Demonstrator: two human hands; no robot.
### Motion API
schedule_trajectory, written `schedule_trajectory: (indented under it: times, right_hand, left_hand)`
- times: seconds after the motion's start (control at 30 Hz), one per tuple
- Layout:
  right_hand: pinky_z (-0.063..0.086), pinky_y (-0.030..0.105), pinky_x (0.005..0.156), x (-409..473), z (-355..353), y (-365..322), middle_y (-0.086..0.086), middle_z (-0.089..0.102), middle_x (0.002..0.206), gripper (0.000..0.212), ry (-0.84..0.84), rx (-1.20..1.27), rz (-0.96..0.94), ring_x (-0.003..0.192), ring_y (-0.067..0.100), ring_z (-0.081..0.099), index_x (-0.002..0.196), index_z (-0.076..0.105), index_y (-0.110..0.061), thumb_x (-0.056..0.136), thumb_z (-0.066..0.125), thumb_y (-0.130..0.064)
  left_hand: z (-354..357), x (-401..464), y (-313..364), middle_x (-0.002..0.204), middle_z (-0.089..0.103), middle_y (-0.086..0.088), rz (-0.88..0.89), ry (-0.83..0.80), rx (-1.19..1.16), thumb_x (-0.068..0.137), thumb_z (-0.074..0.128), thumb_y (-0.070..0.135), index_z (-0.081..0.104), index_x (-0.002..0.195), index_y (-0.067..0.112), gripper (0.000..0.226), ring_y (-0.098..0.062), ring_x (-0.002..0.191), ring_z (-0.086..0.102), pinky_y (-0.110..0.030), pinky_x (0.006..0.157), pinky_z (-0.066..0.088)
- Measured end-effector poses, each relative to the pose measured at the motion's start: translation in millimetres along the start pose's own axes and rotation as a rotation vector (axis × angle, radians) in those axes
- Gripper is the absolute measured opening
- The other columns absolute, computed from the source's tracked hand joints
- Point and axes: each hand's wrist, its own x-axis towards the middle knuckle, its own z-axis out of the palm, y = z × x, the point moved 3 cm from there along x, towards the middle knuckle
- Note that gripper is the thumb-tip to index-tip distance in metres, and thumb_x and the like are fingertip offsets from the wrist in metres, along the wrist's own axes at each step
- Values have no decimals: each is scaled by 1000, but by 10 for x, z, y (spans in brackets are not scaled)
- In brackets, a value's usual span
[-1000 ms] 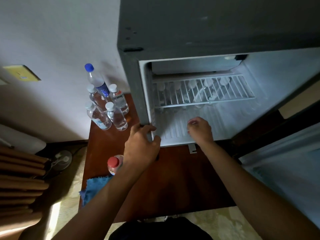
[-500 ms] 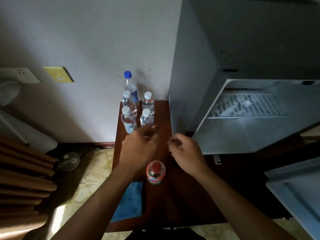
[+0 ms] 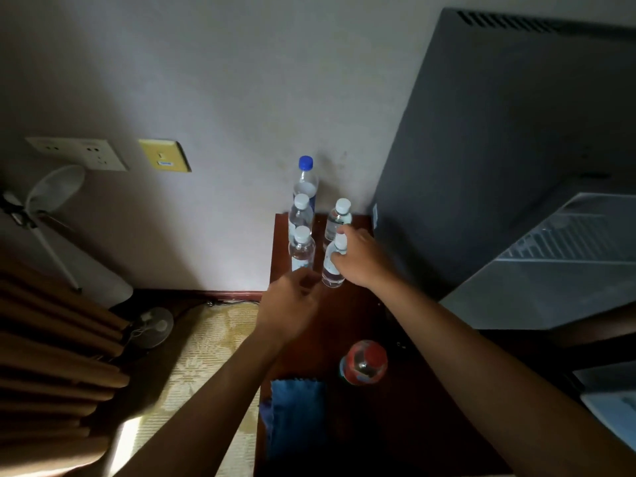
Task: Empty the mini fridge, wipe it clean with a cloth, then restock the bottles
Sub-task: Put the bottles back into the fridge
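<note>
While the right hand grips a bottle, the left hand hovers loosely curled

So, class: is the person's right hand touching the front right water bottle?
Touching. The head view shows the right hand with fingers curled round the front right water bottle, just below its cap.

I'm seeing a dim, murky room. The only bright spot is a sunlit patch on the floor mat at lower left. The wall fades into shadow toward the corners. Wide-angle distortion bends the mini fridge edges; both hands look slightly motion-blurred.
</note>
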Motion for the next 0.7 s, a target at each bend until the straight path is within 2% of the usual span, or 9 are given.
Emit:
schedule_trajectory:
  times: [0.1, 0.17, 0.37, 0.5, 0.7]
  right_hand:
    - [45, 37, 90, 194, 119, 16, 14, 42, 133, 59, -73, -90, 49, 119, 39, 51, 144, 33, -26, 89, 56, -23]
    - [45, 38, 93, 302, 198, 39, 14, 42, 134, 61, -71, -119, 80, 121, 39, 51, 147, 29, -27, 92, 54, -25]
    - [48, 40, 88, 465, 363, 121, 15, 51, 125, 33, 24, -234, 70, 112, 40, 56, 130, 44, -22, 98, 50, -29]
    - [50, 41, 87, 463, 425, 157, 13, 57, 126, 39, 42, -209, 107, 112, 37, 58, 130, 38, -21, 97, 54, -32]
    - [51, 38, 84, 231, 503, 221, 7, 59, 127, 35, 42, -151, 88, 111, 32, 60, 121, 42, -20, 93, 60, -29]
  left_hand:
    - [-11, 82, -170, 99, 73, 13, -5, -45, 7, 90, 65, 36, 71, 102, 31, 14, -4, 85, 67, -15, 66, 44]
    - [-18, 136, -290, 99, 73, 14, -9, -72, 22, 90, 64, 32, 71, 101, 33, 12, -2, 85, 67, -14, 67, 45]
    - [-7, 319, -473, 98, 72, 16, -14, -122, 38, 90, 63, 31, 70, 102, 34, 14, -4, 88, 68, -25, 77, 53]
    - [44, 371, -513, 98, 71, 15, -10, -141, 29, 91, 63, 28, 71, 103, 32, 15, -3, 87, 67, -21, 76, 51]
    - [166, 299, -486, 101, 72, 12, 0, -173, 63, 89, 60, 30, 68, 103, 32, 16, -8, 91, 68, -29, 80, 55]
